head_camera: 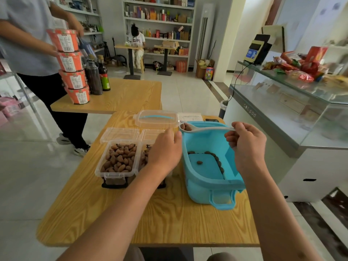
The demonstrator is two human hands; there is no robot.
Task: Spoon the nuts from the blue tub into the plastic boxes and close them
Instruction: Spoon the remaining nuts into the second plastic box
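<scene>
Hovering spoon [205, 129] above blue tub [212, 185] rim

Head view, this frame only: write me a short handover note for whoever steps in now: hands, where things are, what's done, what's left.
Right hand: pinches the handle of the white plastic spoon, its bowl holding a nut or two above the blue plastic tub.
Left hand: relaxed, over the right-hand clear plastic box, holding nothing.
Left-hand clear plastic box: full of brown nuts, lid hinged open behind it.
Done: the left box looks filled; the right box holds nuts, level hidden by the hand.
Left: spoon out the few nuts on the tub's floor, then close both lids.
</scene>
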